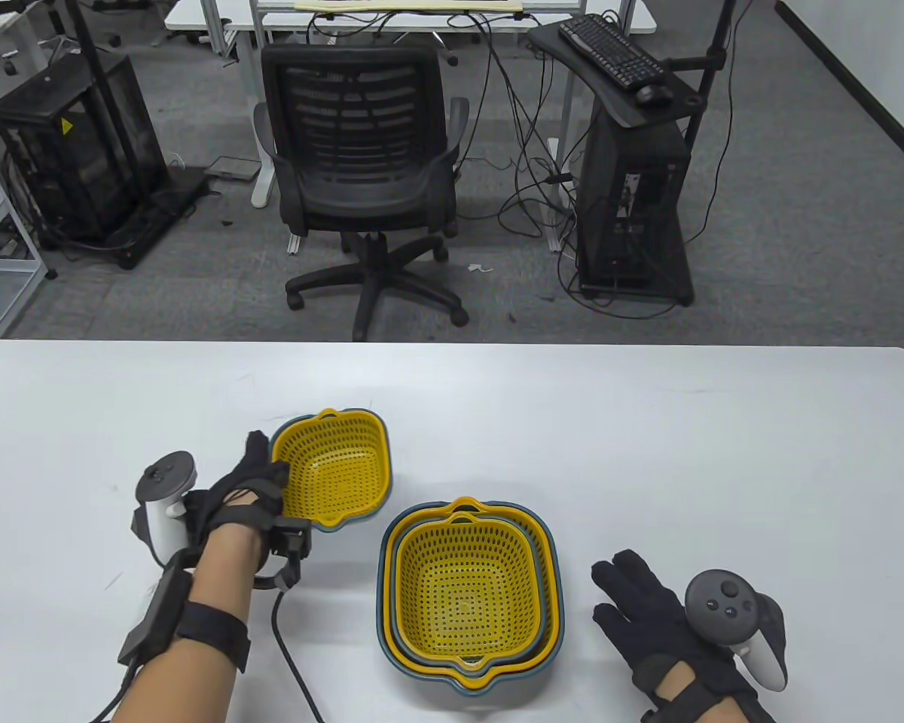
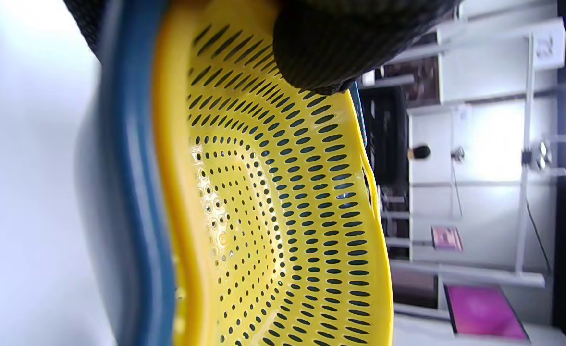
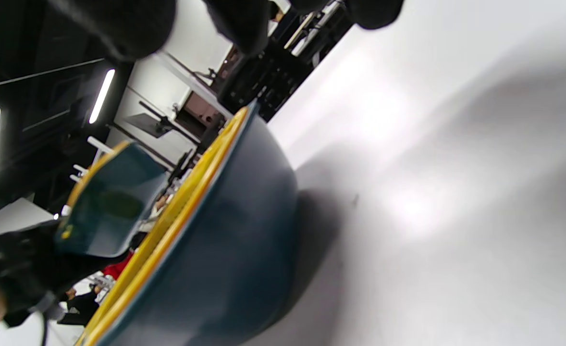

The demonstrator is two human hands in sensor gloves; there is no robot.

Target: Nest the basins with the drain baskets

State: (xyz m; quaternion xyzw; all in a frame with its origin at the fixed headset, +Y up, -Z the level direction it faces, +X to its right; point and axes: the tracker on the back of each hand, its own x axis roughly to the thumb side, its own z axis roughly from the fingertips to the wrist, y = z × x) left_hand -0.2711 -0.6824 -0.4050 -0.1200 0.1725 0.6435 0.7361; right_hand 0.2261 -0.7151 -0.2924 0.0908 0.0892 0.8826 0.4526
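A small yellow drain basket [image 1: 335, 467] sits inside a small blue basin [image 1: 380, 429]. My left hand [image 1: 271, 468] grips their near-left rim and holds the pair tilted, lifted off the table on its left side. In the left wrist view a gloved finger [image 2: 331, 48] presses on the basket's [image 2: 273, 216] inner wall, with the blue basin rim [image 2: 129, 192] beside it. A larger nested stack [image 1: 467, 595] of blue basins and yellow baskets stands on the table [image 1: 648, 452]. My right hand [image 1: 633, 602] lies flat and empty on the table, just right of the stack.
The right wrist view shows the stack's dark blue outer wall [image 3: 215, 250], the tilted small basin [image 3: 115, 202] and my left hand [image 3: 14, 269] behind it. An office chair [image 1: 361, 166] stands beyond the table's far edge.
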